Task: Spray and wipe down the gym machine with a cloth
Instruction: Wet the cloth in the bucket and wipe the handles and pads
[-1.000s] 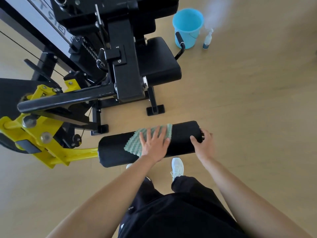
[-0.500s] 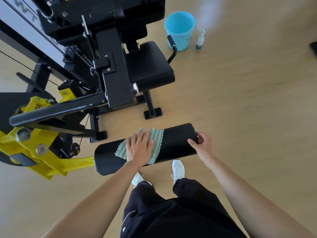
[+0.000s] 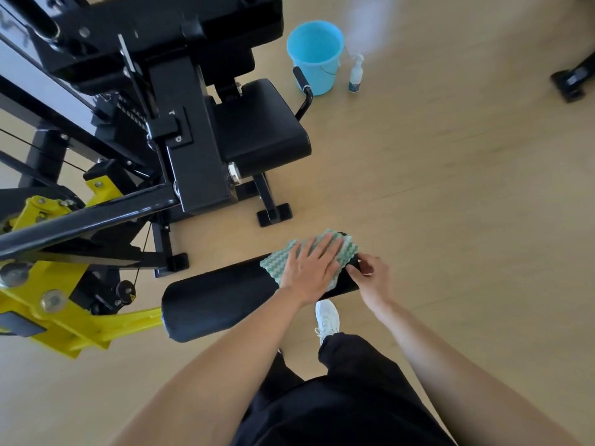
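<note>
Pressing green-and-white cloth (image 3: 276,263) flat onto right end of roller pad (image 3: 219,297): left hand (image 3: 310,268), fingers straight. Right hand (image 3: 375,278) curls round pad's right tip. Spray bottle (image 3: 355,74) stands far, beside blue bucket (image 3: 314,56).

The light wood-pattern floor (image 3: 450,204) carries the gym machine (image 3: 193,156) on flat black feet (image 3: 274,214). A blue bucket (image 3: 314,57) stands upright, with a spray bottle (image 3: 355,74) upright just beside it. A white shoe (image 3: 327,320) and a separate black base (image 3: 571,80) also rest on it.

Bright even light, blurred, wide-angle edges
</note>
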The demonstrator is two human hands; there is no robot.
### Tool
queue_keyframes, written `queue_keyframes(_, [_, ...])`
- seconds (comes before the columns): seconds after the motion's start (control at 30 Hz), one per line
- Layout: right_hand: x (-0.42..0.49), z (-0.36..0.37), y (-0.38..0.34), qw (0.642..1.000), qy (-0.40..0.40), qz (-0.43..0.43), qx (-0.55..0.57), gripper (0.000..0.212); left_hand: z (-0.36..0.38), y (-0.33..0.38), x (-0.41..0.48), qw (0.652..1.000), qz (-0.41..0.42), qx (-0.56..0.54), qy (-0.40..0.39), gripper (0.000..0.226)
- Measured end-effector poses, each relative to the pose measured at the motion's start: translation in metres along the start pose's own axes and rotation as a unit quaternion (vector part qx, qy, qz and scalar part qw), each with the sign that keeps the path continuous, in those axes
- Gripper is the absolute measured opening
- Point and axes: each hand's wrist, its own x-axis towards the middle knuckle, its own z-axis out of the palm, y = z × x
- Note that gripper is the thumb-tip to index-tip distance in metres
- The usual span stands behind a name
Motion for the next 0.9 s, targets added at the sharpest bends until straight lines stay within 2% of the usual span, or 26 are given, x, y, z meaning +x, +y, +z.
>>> queue_keyframes(0.07, [-0.004, -0.002, 0.001, 1.000, -0.006, 0.007, 0.004, 0.028, 0.001, -0.023, -0.012, 0.999, -0.048, -0.007, 0.009, 0.058])
queue_keyframes(0.27, [-0.016, 0.004, 0.011, 1.000, 0.021, 0.002, -0.021, 0.037, 0.017, -0.123, -0.091, 0.968, -0.238, -0.037, 0.063, 0.059])
queue_keyframes(0.37, [-0.017, 0.007, -0.002, 0.995, 0.042, -0.051, -0.079, 0.049, 0.023, -0.141, -0.111, 0.956, -0.280, -0.045, 0.073, 0.061])
queue_keyframes(0.5, [0.006, 0.026, -0.036, 0.949, 0.011, -0.213, -0.233, 0.060, 0.029, -0.134, -0.108, 0.943, -0.313, -0.073, 0.086, 0.060])
queue_keyframes(0.6, [0.021, 0.046, -0.052, 0.901, -0.077, -0.224, -0.363, 0.062, 0.031, -0.129, -0.113, 0.940, -0.319, -0.079, 0.092, 0.058])
queue_keyframes(0.67, [0.022, 0.053, -0.046, 0.869, -0.090, -0.239, -0.425, 0.057, 0.033, -0.131, -0.118, 0.939, -0.322, -0.078, 0.091, 0.057])
queue_keyframes(0.8, [0.005, 0.049, -0.027, 0.863, -0.035, -0.278, -0.420, 0.054, 0.034, -0.150, -0.128, 0.915, -0.383, -0.094, 0.088, 0.057])
queue_keyframes(0.9, [-0.014, 0.043, -0.018, 0.857, -0.030, -0.289, -0.426, 0.058, 0.032, -0.169, -0.135, 0.897, -0.421, -0.104, 0.085, 0.059])
